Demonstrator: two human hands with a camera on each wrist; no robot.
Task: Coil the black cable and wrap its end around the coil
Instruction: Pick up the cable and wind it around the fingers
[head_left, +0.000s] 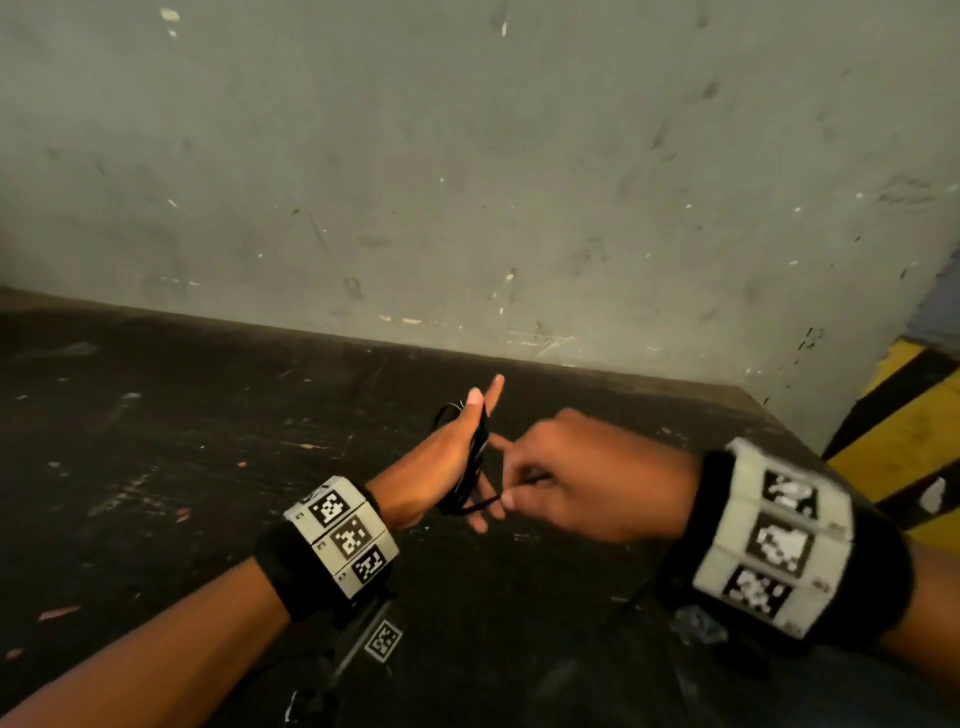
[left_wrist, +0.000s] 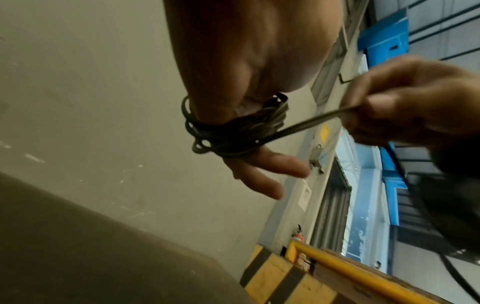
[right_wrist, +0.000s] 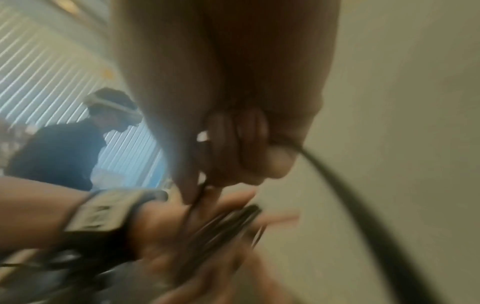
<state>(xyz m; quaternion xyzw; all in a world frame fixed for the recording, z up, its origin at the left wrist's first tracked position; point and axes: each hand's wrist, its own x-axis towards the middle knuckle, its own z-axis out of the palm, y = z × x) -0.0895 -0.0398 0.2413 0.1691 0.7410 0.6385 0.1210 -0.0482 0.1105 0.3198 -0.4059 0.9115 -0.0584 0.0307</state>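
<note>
Several turns of the black cable (left_wrist: 233, 131) ring the straight, spread fingers (left_wrist: 262, 172) of the left hand (head_left: 441, 467), which serves as a former. At its three o'clock the right hand (head_left: 582, 483) pinches the free run (left_wrist: 306, 123), probably to keep it taut. The dark table (head_left: 156, 441) lies beneath.

Dim, soft; right wrist view motion-blurred

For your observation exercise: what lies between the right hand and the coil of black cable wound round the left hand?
One taut stretch of the black cable runs from the coil to the right hand; the left wrist view shows it best.
</note>
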